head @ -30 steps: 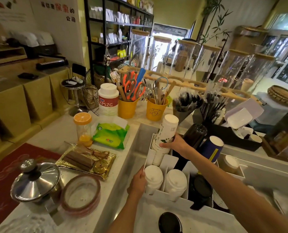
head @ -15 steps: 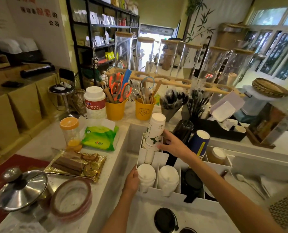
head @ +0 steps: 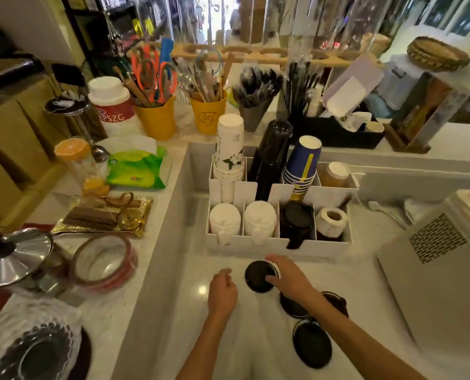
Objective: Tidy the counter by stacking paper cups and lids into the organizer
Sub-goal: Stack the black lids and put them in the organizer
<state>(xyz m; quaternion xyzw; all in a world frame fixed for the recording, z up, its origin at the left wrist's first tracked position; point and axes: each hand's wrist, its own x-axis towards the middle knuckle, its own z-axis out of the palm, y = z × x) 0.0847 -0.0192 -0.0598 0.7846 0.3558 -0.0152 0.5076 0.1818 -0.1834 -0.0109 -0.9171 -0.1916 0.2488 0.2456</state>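
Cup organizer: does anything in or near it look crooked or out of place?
Yes. The blue cup stack leans right in the white organizer, while the white cup stack stands fairly straight. Several black lids lie loose on the counter in front, not yet stowed.

Open counter (head: pixel 190 311) before organizer (head: pixel 277 248)

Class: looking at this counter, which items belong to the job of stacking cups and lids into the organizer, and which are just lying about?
Belongs to the job:
white organizer
black lids on the counter
white cup stack
blue cup stack
right hand on a lid

Just lying about:
yellow utensil pots
green wipes packet
steel pot lid
tape roll
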